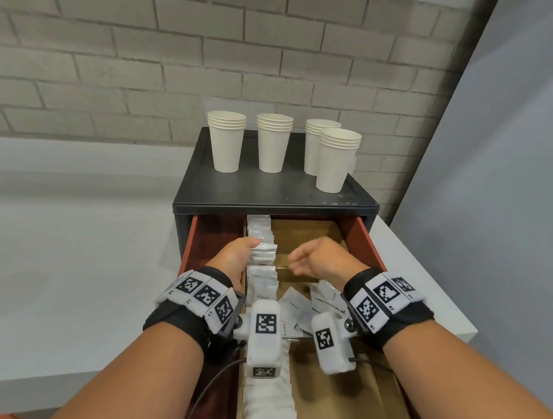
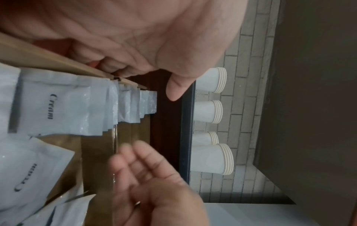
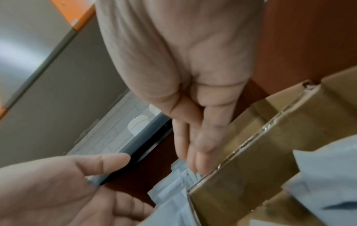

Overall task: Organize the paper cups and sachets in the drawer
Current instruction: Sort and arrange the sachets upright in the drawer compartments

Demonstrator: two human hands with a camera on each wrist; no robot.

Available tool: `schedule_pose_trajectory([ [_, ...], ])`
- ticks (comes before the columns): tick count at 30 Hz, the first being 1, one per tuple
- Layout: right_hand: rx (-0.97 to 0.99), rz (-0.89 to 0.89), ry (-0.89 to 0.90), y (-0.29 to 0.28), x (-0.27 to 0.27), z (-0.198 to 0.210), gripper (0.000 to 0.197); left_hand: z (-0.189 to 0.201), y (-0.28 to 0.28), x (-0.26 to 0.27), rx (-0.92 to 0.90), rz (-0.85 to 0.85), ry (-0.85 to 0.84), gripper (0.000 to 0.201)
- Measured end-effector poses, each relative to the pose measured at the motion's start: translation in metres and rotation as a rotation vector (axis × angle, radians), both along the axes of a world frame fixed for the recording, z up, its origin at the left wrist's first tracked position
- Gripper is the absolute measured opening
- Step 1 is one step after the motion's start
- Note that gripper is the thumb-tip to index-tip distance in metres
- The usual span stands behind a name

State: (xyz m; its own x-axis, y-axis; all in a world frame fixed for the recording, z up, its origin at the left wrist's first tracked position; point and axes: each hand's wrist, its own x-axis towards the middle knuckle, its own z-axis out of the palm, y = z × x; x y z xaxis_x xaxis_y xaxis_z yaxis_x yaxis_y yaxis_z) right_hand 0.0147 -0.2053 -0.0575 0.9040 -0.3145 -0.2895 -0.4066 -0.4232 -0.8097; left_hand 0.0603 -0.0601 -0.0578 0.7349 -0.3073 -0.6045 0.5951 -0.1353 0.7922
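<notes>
1. The drawer (image 1: 367, 241) is standing pulled out of a black cabinet (image 1: 269, 193), which is sitting on a white surface (image 1: 60, 263) against a brick wall (image 1: 117, 60).
2. A cardboard liner (image 1: 302, 235) is occupying the drawer; a row of white sachets (image 1: 263, 237) is standing on edge along its left side, from the back toward the front.
3. Loose sachets (image 1: 296, 308) marked "Cream" are lying flat in a heap to the right of the row, nearer the front.
4. The left hand (image 1: 235, 255) is resting against the left side of the row – its thumb is reaching over the tops of the sachets. The wrist view shows its fingers curled down at the liner's edge beside the row; whether this grip is clamped on a sachet cannot be told.
5. The right hand (image 1: 323, 259) is hovering above the liner, just right of the row – its grip is apart, fingers loosely extended toward the sachets and holding nothing.
6. Four stacks of paper cups (image 1: 273, 142) are standing upright on top of the cabinet, the rightmost stack set forward of the others.
</notes>
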Motion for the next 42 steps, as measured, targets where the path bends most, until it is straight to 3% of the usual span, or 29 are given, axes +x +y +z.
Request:
schedule_pose_trajectory([
  [1,-0.101,0.103,0.065,0.001,-0.006,-0.001,0.022,0.0,0.001,0.0,0.003,0.001,-0.01,0.047],
  [4,-0.312,0.405,0.269,0.009,-0.018,-0.005,0.03,0.0,0.002,-0.002,0.017,-0.012,-0.015,0.021],
  [6,-0.357,0.536,0.357,0.014,-0.022,-0.008,0.034,0.002,0.004,-0.005,0.028,0.002,-0.013,0.025],
  [8,-0.447,0.635,0.379,0.019,-0.023,-0.008,0.033,0.003,0.005,-0.005,0.023,-0.015,-0.035,0.018],
  [11,-0.534,0.664,0.307,0.024,-0.02,-0.013,0.031,0.002,0.007,-0.003,-0.039,0.025,-0.016,0.053],
  [14,-0.536,0.699,0.315,0.03,-0.018,-0.025,0.038,0.001,0.008,-0.001,-0.046,0.02,0.005,0.059],
  [18,-0.707,0.79,0.265,0.04,-0.011,-0.045,0.032,-0.002,0.008,0.003,-0.045,0.014,-0.005,0.06],
  [24,-0.67,0.76,0.214,0.037,-0.003,-0.047,0.026,-0.003,0.008,0.002,-0.009,-0.016,-0.037,0.055],
  [30,-0.568,0.72,0.195,0.035,-0.005,-0.05,0.046,-0.004,0.006,0.002,-0.012,-0.01,-0.038,0.055],
  [38,-0.48,0.662,0.224,0.036,-0.005,-0.05,0.034,-0.008,0.007,0.006,-0.014,-0.01,-0.041,0.037],
  [42,-0.445,0.574,0.21,0.038,-0.005,-0.054,0.019,-0.009,0.006,0.008,0.004,-0.008,-0.048,0.048],
])
